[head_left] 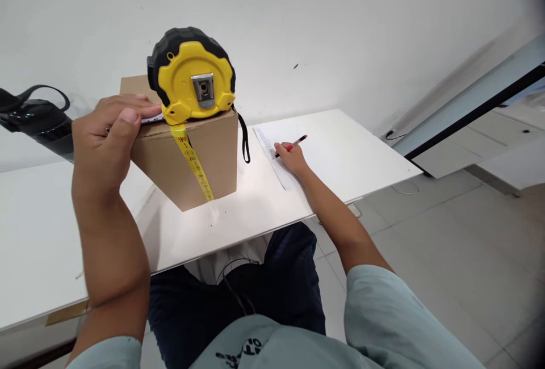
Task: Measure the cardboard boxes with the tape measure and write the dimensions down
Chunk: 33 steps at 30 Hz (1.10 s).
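A brown cardboard box (pixel 204 159) stands on the white table (pixel 336 159). On its top sits a yellow and black tape measure (pixel 192 76), its yellow blade (pixel 193 162) running down the box's front face. My left hand (pixel 106 142) rests on the box's top left corner, fingers closed over the edge and touching the tape measure's base. To the right, my right hand (pixel 290 156) is closed on a red pencil (pixel 293 145), its tip on a sheet of paper (pixel 272 153) lying on the table.
A black bag (pixel 38 116) lies at the table's far left by the white wall. The table's front edge runs just above my lap. A tiled floor and a dark-framed panel (pixel 477 108) are on the right.
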Tool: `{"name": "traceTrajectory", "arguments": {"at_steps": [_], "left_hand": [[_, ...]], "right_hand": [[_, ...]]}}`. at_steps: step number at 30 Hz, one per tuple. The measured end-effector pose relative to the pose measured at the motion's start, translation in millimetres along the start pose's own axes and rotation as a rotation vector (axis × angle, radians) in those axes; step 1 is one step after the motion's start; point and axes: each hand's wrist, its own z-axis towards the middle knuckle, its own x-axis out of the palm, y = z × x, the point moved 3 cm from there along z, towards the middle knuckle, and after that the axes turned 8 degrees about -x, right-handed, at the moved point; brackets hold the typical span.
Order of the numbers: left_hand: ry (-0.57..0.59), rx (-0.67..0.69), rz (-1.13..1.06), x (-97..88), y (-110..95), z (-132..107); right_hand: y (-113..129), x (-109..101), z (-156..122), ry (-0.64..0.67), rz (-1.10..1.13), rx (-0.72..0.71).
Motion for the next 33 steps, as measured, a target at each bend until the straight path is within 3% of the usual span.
{"name": "traceTrajectory", "arguments": {"at_steps": [33], "left_hand": [[0.003, 0.000, 0.040, 0.1, 1.8, 1.5]], "right_hand": [[-3.0, -0.9, -0.2, -0.039, -0.013, 0.023]]}}
